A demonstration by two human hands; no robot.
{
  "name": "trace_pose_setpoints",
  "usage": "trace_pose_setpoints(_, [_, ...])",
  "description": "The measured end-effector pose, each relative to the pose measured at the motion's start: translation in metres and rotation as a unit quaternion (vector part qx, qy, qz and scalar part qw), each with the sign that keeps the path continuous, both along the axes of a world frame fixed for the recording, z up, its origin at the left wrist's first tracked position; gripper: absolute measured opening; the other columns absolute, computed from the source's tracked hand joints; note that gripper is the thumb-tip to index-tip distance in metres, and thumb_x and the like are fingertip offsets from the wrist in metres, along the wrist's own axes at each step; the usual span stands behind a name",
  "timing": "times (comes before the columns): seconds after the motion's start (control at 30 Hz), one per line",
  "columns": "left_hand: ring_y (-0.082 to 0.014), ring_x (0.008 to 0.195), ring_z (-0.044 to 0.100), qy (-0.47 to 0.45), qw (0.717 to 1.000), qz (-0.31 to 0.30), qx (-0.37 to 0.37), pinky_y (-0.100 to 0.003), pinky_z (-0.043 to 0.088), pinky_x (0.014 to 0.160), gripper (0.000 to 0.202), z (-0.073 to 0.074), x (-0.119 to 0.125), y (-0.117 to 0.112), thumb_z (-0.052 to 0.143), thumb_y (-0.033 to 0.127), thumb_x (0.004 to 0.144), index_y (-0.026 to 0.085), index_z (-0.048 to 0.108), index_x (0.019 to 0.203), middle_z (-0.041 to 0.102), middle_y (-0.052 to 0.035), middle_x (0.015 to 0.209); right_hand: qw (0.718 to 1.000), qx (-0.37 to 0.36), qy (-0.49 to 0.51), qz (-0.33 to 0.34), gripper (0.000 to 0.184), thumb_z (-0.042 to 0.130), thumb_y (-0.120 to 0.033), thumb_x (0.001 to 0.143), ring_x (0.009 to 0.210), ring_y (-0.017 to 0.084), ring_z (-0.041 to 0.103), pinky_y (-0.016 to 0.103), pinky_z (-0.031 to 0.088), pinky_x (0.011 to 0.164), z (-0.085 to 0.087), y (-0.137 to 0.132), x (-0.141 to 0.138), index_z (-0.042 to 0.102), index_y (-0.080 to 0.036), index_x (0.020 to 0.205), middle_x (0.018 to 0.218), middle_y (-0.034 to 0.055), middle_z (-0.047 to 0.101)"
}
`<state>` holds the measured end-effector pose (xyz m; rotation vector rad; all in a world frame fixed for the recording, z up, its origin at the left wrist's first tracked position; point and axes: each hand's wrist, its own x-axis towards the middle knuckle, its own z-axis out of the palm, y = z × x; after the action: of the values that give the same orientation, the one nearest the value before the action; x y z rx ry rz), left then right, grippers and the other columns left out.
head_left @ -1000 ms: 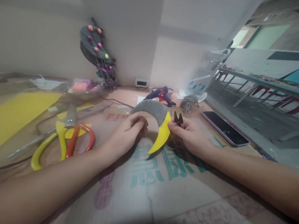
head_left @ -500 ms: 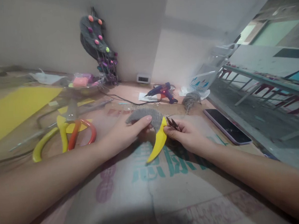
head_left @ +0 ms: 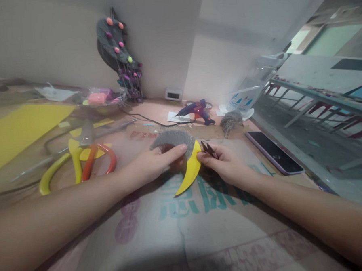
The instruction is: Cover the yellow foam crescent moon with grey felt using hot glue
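Note:
A crescent (head_left: 189,173) is held up in front of me, its upper part wrapped in grey yarn (head_left: 173,136) and its lower point bare yellow. My left hand (head_left: 165,160) is closed on the wrapped part, thumb flat on the yarn near the yellow edge. My right hand (head_left: 220,157) pinches the yellow edge. Dark thread snips (head_left: 209,149) are tucked in the same hand, blades pointing up and left. Fingers behind the crescent are partly hidden.
Behind lie a glue gun (head_left: 194,109) with a red light and a grey yarn bundle (head_left: 231,122). A phone (head_left: 274,153) is at right; orange-handled scissors (head_left: 89,162) and yellow-handled pliers (head_left: 75,157) at left. A grey crescent with pompoms (head_left: 111,44) stands against the wall.
The crescent has shifted slightly left and tilted a little. My left thumb has slid slightly right over the yarn, and my right hand stays at the yellow edge.

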<state>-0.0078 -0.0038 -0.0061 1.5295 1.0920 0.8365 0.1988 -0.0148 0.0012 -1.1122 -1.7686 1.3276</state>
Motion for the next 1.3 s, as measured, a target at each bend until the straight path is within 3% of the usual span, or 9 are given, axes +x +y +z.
trace_pose_setpoints(0.17, [-0.0119,0.060,0.050,-0.094,0.991,-0.083,-0.051,-0.025,0.041,0.061,0.038,0.005,0.004,0.001,0.057,0.049,0.081,0.017,0.057,0.062,0.055,0.0011,0.062,1.000,0.019,-0.012,-0.002,0.028,0.058,-0.045,0.084,0.057,0.009,0.038,0.023,0.032,0.051,0.002,0.002,-0.002,0.052,-0.019,0.076,0.067,-0.0032,0.043])
trace_pose_setpoints(0.23, [-0.0121,0.061,0.051,-0.107,0.988,-0.088,-0.064,-0.025,0.042,0.063,0.037,0.006,0.004,0.002,0.057,0.049,0.082,0.016,0.057,0.063,0.055,0.0011,0.063,1.000,0.026,-0.013,-0.001,0.026,0.059,-0.044,0.083,0.062,0.010,0.042,0.024,0.036,0.056,0.001,0.003,-0.002,0.054,-0.019,0.077,0.071,-0.0017,0.047])
trace_pose_setpoints(0.4, [-0.0139,0.063,0.053,-0.091,0.994,-0.052,-0.020,-0.027,0.044,0.063,0.038,-0.001,0.002,0.004,0.056,0.052,0.082,0.018,0.056,0.068,0.055,0.0016,0.065,0.999,0.040,-0.034,-0.005,0.026,0.056,-0.043,0.085,0.067,0.012,0.046,0.025,0.040,0.062,-0.004,0.006,0.000,0.053,-0.019,0.075,0.074,-0.0008,0.050])
trace_pose_setpoints(0.53, [-0.0148,0.063,0.053,-0.027,0.999,0.002,0.037,-0.026,0.044,0.064,0.040,0.000,0.001,0.004,0.053,0.052,0.084,0.018,0.056,0.063,0.056,0.0015,0.062,0.997,0.057,-0.055,-0.012,0.026,0.056,-0.044,0.085,0.065,0.012,0.047,0.025,0.040,0.060,-0.001,0.004,-0.001,0.054,-0.019,0.081,0.072,-0.0009,0.051])
trace_pose_setpoints(0.67, [-0.0161,0.064,0.054,0.037,0.995,0.045,0.086,-0.026,0.043,0.064,0.034,0.010,0.002,0.000,0.053,0.044,0.084,0.018,0.059,0.063,0.059,0.0018,0.061,0.982,0.169,-0.072,-0.036,0.023,0.057,-0.041,0.084,0.063,0.012,0.048,0.024,0.040,0.057,0.007,-0.003,0.000,0.053,-0.020,0.093,0.074,-0.0015,0.052])
trace_pose_setpoints(0.8, [-0.0175,0.064,0.056,0.077,0.990,0.071,0.094,-0.026,0.044,0.063,0.031,0.019,0.004,-0.004,0.053,0.042,0.083,0.019,0.062,0.064,0.061,0.0024,0.059,0.956,0.257,-0.123,-0.061,0.018,0.061,-0.031,0.082,0.053,0.008,0.041,0.021,0.034,0.049,0.009,-0.009,0.002,0.047,-0.021,0.078,0.064,-0.0052,0.046])
trace_pose_setpoints(1.0, [-0.0167,0.062,0.056,0.071,0.991,0.046,0.105,-0.026,0.044,0.066,0.030,0.014,0.003,-0.005,0.053,0.044,0.084,0.020,0.065,0.069,0.061,0.0035,0.059,0.940,0.282,-0.190,-0.027,0.012,0.061,-0.027,0.083,0.056,0.009,0.045,0.021,0.037,0.052,-0.001,-0.007,0.004,0.052,-0.020,0.083,0.068,-0.0033,0.053])
trace_pose_setpoints(1.3, [-0.0148,0.062,0.054,-0.021,0.999,-0.035,0.030,-0.027,0.044,0.064,0.040,0.004,0.000,-0.001,0.055,0.055,0.082,0.019,0.058,0.065,0.058,0.0021,0.062,0.931,0.281,-0.229,0.043,0.022,0.058,-0.038,0.088,0.067,0.013,0.052,0.025,0.040,0.060,0.001,-0.006,0.005,0.058,-0.018,0.096,0.080,0.0023,0.060])
